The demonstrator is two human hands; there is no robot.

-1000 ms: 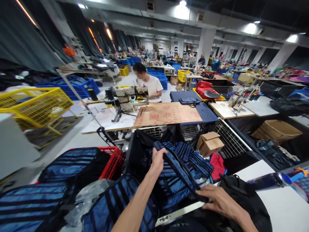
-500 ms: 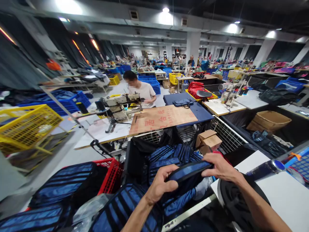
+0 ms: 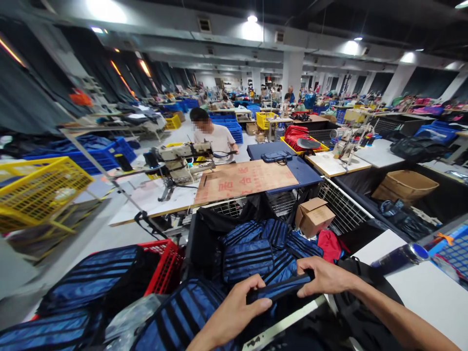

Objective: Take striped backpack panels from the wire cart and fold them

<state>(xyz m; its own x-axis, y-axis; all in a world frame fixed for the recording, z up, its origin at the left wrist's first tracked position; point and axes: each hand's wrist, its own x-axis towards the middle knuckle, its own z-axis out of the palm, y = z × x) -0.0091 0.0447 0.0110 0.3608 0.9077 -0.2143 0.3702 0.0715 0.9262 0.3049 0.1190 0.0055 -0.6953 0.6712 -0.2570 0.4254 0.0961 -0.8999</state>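
A blue fabric piece with black edging (image 3: pixel 281 288) is stretched between my two hands, low in the centre of the head view. My left hand (image 3: pixel 243 307) pinches its left end between thumb and fingers. At its right end my right hand (image 3: pixel 321 277) grips the black edge. Beyond the piece, blue bags with black stripes (image 3: pixel 248 258) lie heaped in a black-lined bin. Another striped blue bag (image 3: pixel 179 312) sits left of my left forearm. A pale metal bar (image 3: pixel 285 324) runs just below the held piece.
A red crate (image 3: pixel 166 265) with striped bags stands at left. Ahead, a person (image 3: pixel 219 139) sits behind a sewing machine (image 3: pixel 186 161). A cardboard box (image 3: pixel 315 217) and red cloth (image 3: pixel 331 245) lie beyond my right hand. A dark blue cylinder (image 3: pixel 400 258) rests on the white table (image 3: pixel 435 287).
Both hands have moved down and slightly toward me with the blue piece, which now looks narrower. More of the heaped bags and the red cloth show.
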